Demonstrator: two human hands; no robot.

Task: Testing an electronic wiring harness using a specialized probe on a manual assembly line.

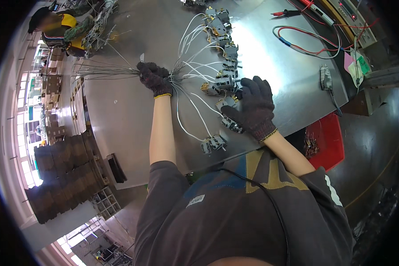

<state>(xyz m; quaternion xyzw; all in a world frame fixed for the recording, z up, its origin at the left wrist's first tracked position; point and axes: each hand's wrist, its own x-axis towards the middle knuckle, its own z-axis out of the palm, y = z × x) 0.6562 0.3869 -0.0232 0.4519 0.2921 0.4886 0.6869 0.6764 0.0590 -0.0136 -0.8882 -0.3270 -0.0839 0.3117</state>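
Note:
My left hand [154,79], in a dark knitted glove, is closed round a bundle of thin wires [106,71]. Their loose ends fan out to the left across the metal table. From the other side of the fist, white wires [195,104] spread to a row of small grey electrical parts [224,82] with metal bits. My right hand [255,106], gloved alike, rests over the near end of that row, fingers stretched and thumb apart. Its thumb lies by one grey part [231,124]. Another cluster of parts [213,144] sits closer to me. The palm's underside is hidden.
A metal table [133,128] spans the workspace. At its right lie a coiled red and grey cable [306,44], a black clip [290,13] and a grey connector [326,77]. A red bin [328,142] stands below the right edge. Another person [62,26] works at far left beside a wire heap [99,31].

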